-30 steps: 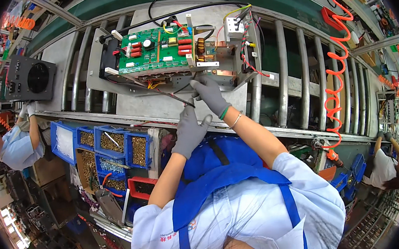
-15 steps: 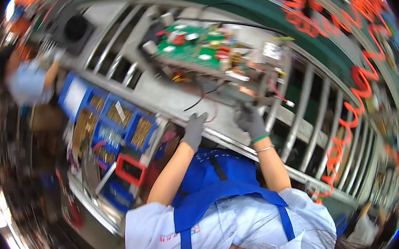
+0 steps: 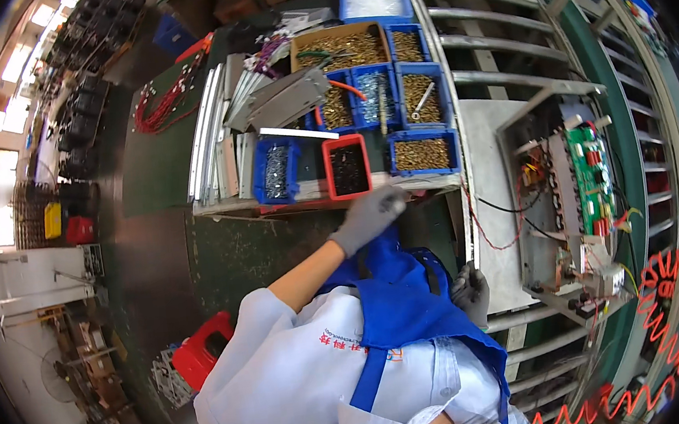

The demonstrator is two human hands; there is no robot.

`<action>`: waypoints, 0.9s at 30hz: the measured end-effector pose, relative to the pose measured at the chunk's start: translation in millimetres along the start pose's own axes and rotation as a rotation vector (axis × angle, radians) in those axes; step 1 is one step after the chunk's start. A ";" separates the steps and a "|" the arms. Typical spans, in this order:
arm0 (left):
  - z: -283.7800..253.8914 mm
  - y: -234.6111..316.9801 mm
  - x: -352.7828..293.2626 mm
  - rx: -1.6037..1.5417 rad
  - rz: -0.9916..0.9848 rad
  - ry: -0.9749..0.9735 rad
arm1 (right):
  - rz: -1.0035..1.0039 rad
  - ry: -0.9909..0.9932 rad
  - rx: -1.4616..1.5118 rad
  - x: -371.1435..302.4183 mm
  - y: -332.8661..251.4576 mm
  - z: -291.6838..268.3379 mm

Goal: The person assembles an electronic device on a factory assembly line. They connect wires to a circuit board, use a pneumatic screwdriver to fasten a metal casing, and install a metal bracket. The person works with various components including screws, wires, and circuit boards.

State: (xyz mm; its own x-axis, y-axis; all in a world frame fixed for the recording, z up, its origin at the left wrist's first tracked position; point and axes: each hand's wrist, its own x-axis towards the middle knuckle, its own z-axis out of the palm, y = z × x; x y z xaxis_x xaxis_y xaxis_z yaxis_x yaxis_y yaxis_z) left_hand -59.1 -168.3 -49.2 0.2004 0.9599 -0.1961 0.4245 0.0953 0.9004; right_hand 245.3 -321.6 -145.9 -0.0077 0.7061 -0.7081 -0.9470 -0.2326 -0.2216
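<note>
My left hand (image 3: 369, 219), in a grey glove, is just in front of the parts bins. Its fingers are curled together, and whatever they hold, if anything, is hidden. Nearest to it is a red bin (image 3: 367, 168) of small dark parts. To the right of that stands a blue bin (image 3: 394, 171) of brass-coloured screws. My right hand (image 3: 470, 293), also gloved, hangs low by the conveyor edge, its fingers loosely bent and apart with nothing visible in them. On the conveyor at right sits a metal chassis (image 3: 519, 125) with a green circuit board (image 3: 584, 176) and loose wires.
More blue bins (image 3: 428, 126) of screws stand behind, beside a cardboard box (image 3: 296, 53) holding brass parts. Metal strips and plates (image 3: 280, 99) are stacked at left. Conveyor rollers (image 3: 494, 38) run along the right. Orange coiled hoses (image 3: 665, 328) hang at the lower right.
My view and body have turned left, from the conveyor toward the bins. My left hand has left the chassis side for the bins' front; my right hand has drawn back to the conveyor edge.
</note>
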 end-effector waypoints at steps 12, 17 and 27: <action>-269.4 -79.9 97.3 0.996 0.117 0.565 | -0.054 -0.294 -0.256 58.7 51.2 246.3; -299.7 -64.7 116.3 1.004 0.468 0.472 | -0.153 -0.149 -0.388 43.4 95.4 276.5; -150.8 117.0 97.8 0.294 0.727 0.178 | -0.890 -0.309 -1.200 -16.7 105.9 333.1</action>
State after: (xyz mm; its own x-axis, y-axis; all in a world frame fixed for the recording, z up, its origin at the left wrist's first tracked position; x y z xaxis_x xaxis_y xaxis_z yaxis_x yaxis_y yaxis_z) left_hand -123.0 -23.5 95.6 0.3824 0.7851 0.4873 0.4620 -0.6192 0.6350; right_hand 38.2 -135.2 65.8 0.1977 0.9774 0.0746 0.1303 0.0492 -0.9902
